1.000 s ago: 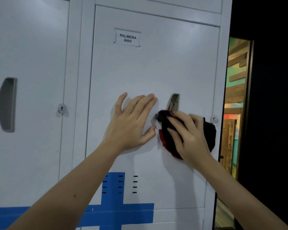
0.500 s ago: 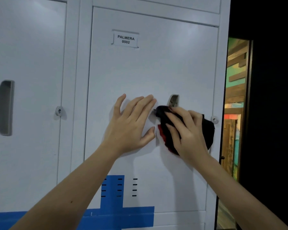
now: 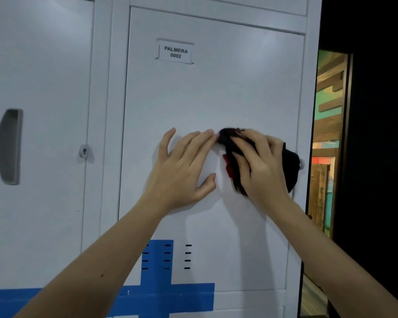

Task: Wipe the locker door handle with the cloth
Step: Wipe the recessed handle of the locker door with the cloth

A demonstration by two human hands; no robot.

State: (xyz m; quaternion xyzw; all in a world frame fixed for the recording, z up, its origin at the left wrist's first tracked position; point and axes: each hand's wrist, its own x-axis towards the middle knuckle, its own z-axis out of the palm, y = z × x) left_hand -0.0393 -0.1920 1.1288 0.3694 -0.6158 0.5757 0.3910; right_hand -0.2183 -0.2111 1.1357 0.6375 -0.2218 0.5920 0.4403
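Against 1 locker door: left hand flat, fingers spread; right hand, fingers straight, upon 1 cloth

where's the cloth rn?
Head view, right of centre: the cloth is pressed against the locker door under the right hand, just right of the left hand and left of the small lock.

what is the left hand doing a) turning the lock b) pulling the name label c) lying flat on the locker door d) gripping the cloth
c: the left hand lies flat on the locker door, fingers straight; the right hand presses the dark cloth.
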